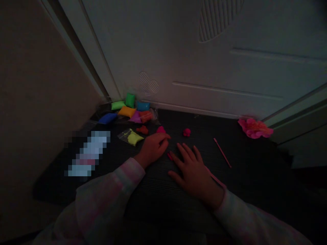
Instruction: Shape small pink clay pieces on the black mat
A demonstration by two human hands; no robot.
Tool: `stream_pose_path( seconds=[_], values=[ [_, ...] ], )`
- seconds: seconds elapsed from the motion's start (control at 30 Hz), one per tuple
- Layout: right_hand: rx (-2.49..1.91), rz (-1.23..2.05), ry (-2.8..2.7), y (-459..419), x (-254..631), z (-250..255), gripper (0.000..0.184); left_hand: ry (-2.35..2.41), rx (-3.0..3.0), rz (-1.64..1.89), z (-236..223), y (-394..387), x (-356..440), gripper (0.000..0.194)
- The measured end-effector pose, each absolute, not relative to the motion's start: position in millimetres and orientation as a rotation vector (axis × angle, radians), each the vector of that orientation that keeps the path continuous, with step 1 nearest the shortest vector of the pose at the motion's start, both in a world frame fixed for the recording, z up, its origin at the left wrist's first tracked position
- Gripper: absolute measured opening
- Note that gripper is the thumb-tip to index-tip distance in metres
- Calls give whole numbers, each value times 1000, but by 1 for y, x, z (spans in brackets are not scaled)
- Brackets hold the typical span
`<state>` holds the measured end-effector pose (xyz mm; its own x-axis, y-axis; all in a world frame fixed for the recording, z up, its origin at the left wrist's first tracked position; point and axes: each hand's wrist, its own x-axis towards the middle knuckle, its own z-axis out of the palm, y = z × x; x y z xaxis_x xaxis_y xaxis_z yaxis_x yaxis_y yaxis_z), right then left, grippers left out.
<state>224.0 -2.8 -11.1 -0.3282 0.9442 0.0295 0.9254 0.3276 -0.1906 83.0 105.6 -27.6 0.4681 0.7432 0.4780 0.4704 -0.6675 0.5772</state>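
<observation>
My left hand rests on the dark tabletop with its fingers curled together; what they hold, if anything, is hidden. Just beyond its knuckles shows a pink piece of modelling clay, partly covered by the hand. My right hand lies palm down with fingers spread. Its index fingertip touches or is right beside a small pink clay piece. Past the right fingertips sits a pink clay lump. A pink strip-like tool is partly hidden under the right hand and wrist.
Coloured clay packets lie at the back left, with a yellow packet and orange clay piece nearer. A blurred bright rectangle is on the left. Rightward are a thin pink stick and pink flower. A white panel stands behind.
</observation>
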Motion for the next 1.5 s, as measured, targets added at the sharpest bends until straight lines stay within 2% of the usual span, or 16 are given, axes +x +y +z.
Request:
stream_pose_path(
  seconds=[0.17, 0.33, 0.47, 0.6, 0.73, 0.9, 1.03, 1.2, 1.33, 1.5],
  values=[
    [-1568, 297, -2566, -3, 223, -10, 55, 1032, 2336, 1026, -27, 105, 83, 19],
    [-1741, 194, -2449, -2, 224, -10, 53, 1039, 2336, 1002, -26, 105, 83, 18],
    [-1563, 259, -2576, -3, 223, -11, 54, 1043, 2323, 1009, -26, 104, 84, 19],
    [-1715, 186, -2464, -4, 223, -12, 53, 1046, 2340, 991, -26, 104, 84, 19],
    [-1570, 246, -2570, -3, 223, -11, 53, 1041, 2334, 1001, -27, 105, 84, 19],
    [-1747, 170, -2445, -1, 223, -12, 55, 1038, 2335, 1007, -27, 105, 83, 18],
    [-1576, 236, -2562, -3, 221, -11, 55, 1039, 2323, 1012, -27, 105, 83, 18],
    [-1709, 160, -2470, -3, 222, -12, 52, 1040, 2319, 1002, -26, 104, 83, 18],
    [-1576, 199, -2552, -3, 221, -13, 51, 1054, 2307, 999, -26, 104, 83, 19],
    [-1697, 186, -2468, -3, 221, -11, 50, 1038, 2336, 1000, -27, 105, 83, 19]
  ],
)
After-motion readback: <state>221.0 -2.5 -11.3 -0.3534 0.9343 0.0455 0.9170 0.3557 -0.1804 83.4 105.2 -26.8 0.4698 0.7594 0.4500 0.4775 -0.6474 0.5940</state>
